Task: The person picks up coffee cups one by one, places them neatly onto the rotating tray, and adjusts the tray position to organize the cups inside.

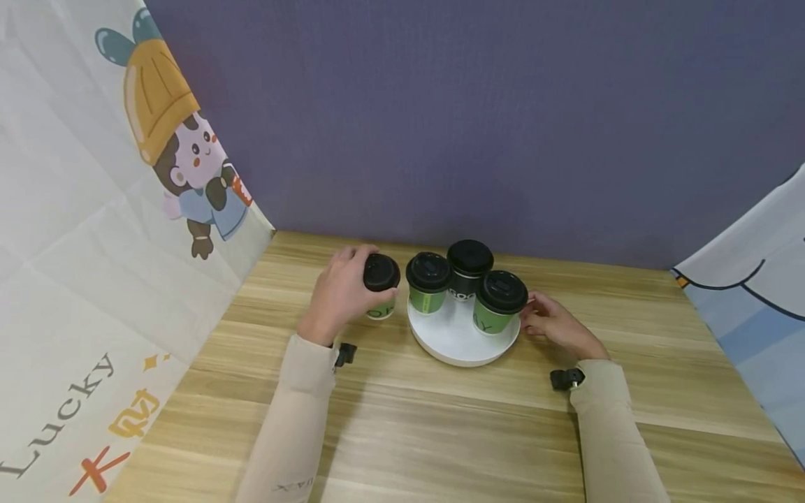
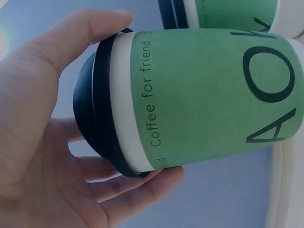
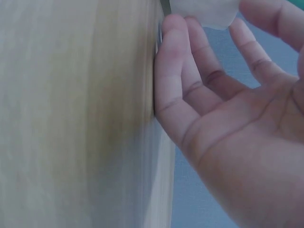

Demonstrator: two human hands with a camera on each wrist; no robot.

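Note:
My left hand [image 1: 342, 290] grips a green paper coffee cup [image 1: 381, 311] by its black lid [image 2: 97, 102], thumb and fingers spread round the lid. The cup is upright, just left of a white round stand [image 1: 461, 353]; whether its base touches the table cannot be told. On the stand are two green cups, one at the left [image 1: 429, 300] and one at the right [image 1: 492, 320], with a black cup [image 1: 464, 285] behind them, all lidded. The loosely bent fingers of my right hand [image 1: 556, 327] touch the stand's right rim [image 3: 206, 12], low by the table.
The wood-grain table [image 1: 453, 433] runs back to a dark blue-purple panel [image 1: 440, 126]. A white printed cloth [image 1: 63, 244] hangs at the left, and another pale cloth [image 1: 748, 272] borders the right side. Both wrists carry small black cameras.

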